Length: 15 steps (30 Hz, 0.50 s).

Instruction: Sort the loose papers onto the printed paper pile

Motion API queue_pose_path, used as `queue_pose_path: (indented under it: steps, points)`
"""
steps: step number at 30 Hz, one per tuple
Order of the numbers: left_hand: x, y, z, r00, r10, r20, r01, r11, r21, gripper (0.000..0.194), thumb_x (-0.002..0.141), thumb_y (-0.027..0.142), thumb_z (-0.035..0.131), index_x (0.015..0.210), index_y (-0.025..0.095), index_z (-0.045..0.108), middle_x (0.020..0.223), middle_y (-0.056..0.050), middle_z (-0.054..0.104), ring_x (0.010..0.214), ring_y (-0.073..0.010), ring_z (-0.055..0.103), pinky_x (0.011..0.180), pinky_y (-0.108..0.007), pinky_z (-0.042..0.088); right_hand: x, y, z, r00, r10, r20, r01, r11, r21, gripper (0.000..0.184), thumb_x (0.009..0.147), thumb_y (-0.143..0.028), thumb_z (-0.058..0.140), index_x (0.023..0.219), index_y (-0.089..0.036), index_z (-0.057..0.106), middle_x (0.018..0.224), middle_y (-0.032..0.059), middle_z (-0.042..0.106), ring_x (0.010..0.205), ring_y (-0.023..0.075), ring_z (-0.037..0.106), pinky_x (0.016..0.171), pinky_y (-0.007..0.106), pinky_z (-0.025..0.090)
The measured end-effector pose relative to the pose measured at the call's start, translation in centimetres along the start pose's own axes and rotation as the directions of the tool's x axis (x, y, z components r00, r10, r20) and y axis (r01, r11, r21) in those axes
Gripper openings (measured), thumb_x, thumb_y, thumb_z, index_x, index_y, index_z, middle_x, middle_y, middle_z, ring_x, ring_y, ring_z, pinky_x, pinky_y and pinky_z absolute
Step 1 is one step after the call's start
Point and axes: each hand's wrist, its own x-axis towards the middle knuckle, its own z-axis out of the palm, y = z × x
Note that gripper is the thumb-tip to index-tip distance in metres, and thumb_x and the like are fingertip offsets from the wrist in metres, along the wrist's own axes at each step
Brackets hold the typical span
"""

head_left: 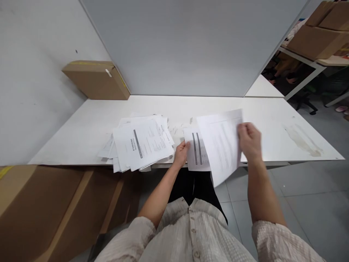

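Though apparently closed, contents hidden, a cardboard box [94, 82] left of held sheets [220, 145].

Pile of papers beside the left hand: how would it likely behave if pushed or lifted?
The pile would probably slide apart if pushed, as its loose-looking sheets lie fanned at uneven angles. Lifted by one corner, it would likely sag: similar paper in the right hand looks curved. Corners overhanging the table might snag.
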Motion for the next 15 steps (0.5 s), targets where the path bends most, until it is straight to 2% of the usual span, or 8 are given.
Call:
queue_pose_path:
  steps: [1,3,6,9,13,15]
  points:
    - [0.0,0.0,0.0,1.0,-0.001,-0.004,0.001,1.0,0.005,0.043,0.072,0.048,0.069,0.099,0.015,0.067,0.085,-0.005,0.073,0.083,-0.0206,0.068,0.076,-0.033,0.053,-0.1,1.0,1.5,0.996,0.042,0.081,-0.04,0.999,-0.019,0.027,0.087,-0.04,0.048,0.067,-0.02,0.049,0.062,-0.0021,0.047,0.06,0.0132,0.043,0.055,0.027,0.033]
    - [-0.1,0.0,0.0,1.0,0.022,-0.017,-0.022,1.0,0.013,0.043,0.074,0.05,0.067,0.099,0.015,0.067,0.088,-0.006,0.073,0.083,-0.0202,0.068,0.077,-0.032,0.053,-0.6,2.7,4.2,0.982,0.097,0.163,-0.087,0.994,-0.069,0.028,0.088,-0.039,0.045,0.066,-0.021,0.046,0.061,-0.002,0.047,0.059,0.0134,0.042,0.055,0.027,0.032]
    - [-0.2,0.0,0.0,0.998,0.066,-0.013,-0.065,0.996,0.054,0.045,0.077,0.053,0.062,0.1,0.014,0.067,0.093,-0.008,0.072,0.088,-0.0207,0.067,0.081,-0.032,0.051,-1.6,4.0,6.6,0.979,0.129,0.157,-0.112,0.987,-0.117,0.026,0.089,-0.037,0.04,0.068,-0.022,0.044,0.063,-0.0008,0.049,0.061,0.0147,0.043,0.057,0.029,0.032]
    - [-0.2,-0.1,-0.1,0.997,0.076,0.006,-0.076,0.99,0.115,0.048,0.078,0.053,0.061,0.106,0.014,0.065,0.095,-0.008,0.072,0.09,-0.0211,0.066,0.083,-0.033,0.05,-2.4,4.0,7.3,0.979,0.134,0.154,-0.118,0.987,-0.107,0.027,0.09,-0.04,0.038,0.07,-0.022,0.044,0.062,0.0,0.05,0.061,0.0156,0.044,0.057,0.029,0.031]
    - [-0.1,-0.5,-0.3,0.995,0.091,0.034,-0.095,0.982,0.163,0.047,0.08,0.05,0.059,0.111,0.015,0.063,0.096,-0.007,0.071,0.089,-0.0205,0.066,0.083,-0.034,0.05,-2.8,3.9,7.3,0.965,0.153,0.214,-0.135,0.986,-0.096,0.03,0.09,-0.045,0.037,0.072,-0.022,0.047,0.062,0.0002,0.05,0.059,0.0153,0.044,0.056,0.029,0.033]
    - [-0.1,-0.6,-0.3,0.992,0.122,0.04,-0.128,0.972,0.196,0.043,0.082,0.048,0.057,0.111,0.016,0.063,0.098,-0.007,0.071,0.091,-0.02,0.065,0.086,-0.034,0.049,-2.9,4.2,7.0,0.962,0.17,0.213,-0.156,0.984,-0.082,0.031,0.088,-0.047,0.039,0.079,-0.021,0.053,0.072,0.0036,0.057,0.064,0.0163,0.048,0.058,0.03,0.037]
